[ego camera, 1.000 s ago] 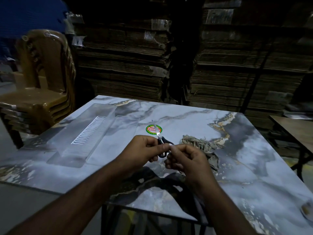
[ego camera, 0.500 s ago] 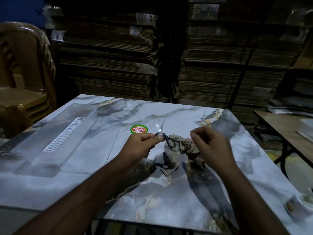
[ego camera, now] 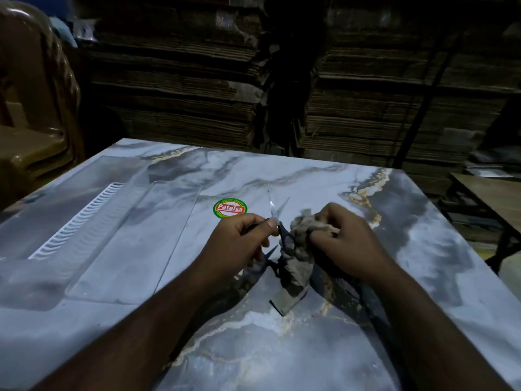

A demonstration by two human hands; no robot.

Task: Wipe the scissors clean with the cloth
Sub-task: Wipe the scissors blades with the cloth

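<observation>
A: Where are the scissors (ego camera: 277, 221)?

B: Mid-frame, above the table (ego camera: 310, 334), blades spread and pointing to the top of the frame. The left hand (ego camera: 239, 244) pinches them near the pivot, fingers curled round one handle.

A: And the cloth (ego camera: 300, 249)?

B: Just right of the scissors, touching the dark handle. The right hand (ego camera: 346, 244) grips its bunched top; the rest hangs down toward the table.

A: Anything else?

B: A round sticker (ego camera: 230, 208) above the left hand, a chair (ego camera: 33, 108) upper left, stacked cardboard (ego camera: 183, 80) along the top.
</observation>
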